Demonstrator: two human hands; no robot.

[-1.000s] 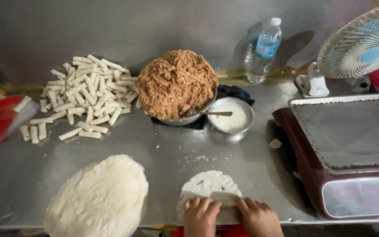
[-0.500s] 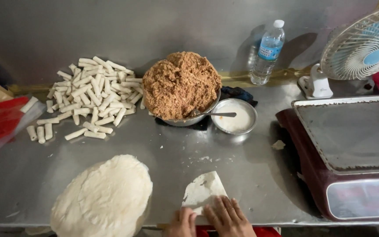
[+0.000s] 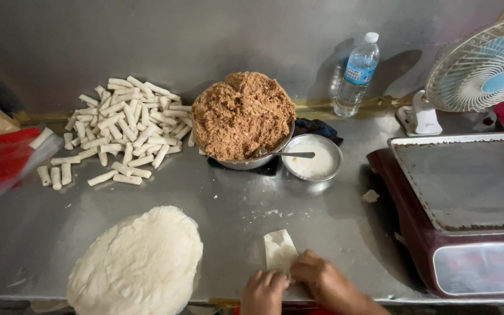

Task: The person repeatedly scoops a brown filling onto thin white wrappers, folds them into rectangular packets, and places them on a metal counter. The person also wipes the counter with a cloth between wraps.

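Head view: left hand (image 3: 263, 290) and right hand (image 3: 322, 280) side by side at the near edge, fingers curled down, pinching and pressing the near end of the wrapper (image 3: 279, 249); round and flat a second ago, now folded to a narrow strip, so rolling well under way; stack of wrappers (image 3: 138, 262) just left; beyond, bowl of filling (image 3: 241, 114), small bowl of paste (image 3: 312, 158), pile of finished rolls (image 3: 115, 131); steel table (image 3: 217, 204), scale (image 3: 462, 204), fan (image 3: 485, 64), water bottle (image 3: 356, 73).
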